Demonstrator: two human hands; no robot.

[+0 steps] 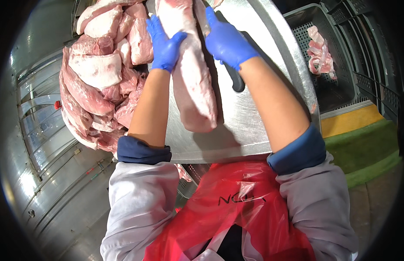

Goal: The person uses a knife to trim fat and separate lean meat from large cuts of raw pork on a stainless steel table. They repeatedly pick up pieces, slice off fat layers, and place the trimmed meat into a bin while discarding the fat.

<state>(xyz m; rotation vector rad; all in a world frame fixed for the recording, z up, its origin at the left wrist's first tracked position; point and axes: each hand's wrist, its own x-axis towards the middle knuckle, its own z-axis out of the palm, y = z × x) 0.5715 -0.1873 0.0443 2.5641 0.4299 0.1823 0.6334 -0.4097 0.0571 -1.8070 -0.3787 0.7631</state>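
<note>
A long pale piece of meat (191, 87) with a white fatty surface lies lengthwise on the metal table (237, 126). My left hand (165, 47), in a blue glove, rests open on its left side with the thumb spread across the top. On the other side, my right hand (228, 41), also gloved in blue, is closed around a knife, index finger stretched forward. The knife's black handle (237, 81) sticks out below that hand; its blade lies along the meat's right edge and is only partly visible.
Several pink and white meat pieces (95, 71) are heaped at the table's left. Beyond the right rim stands a dark perforated crate (337, 93) with fatty trimmings (320, 54) in it. More dark crates (369, 52) stand farther right. Another crate (186, 188) shows partly below the near edge.
</note>
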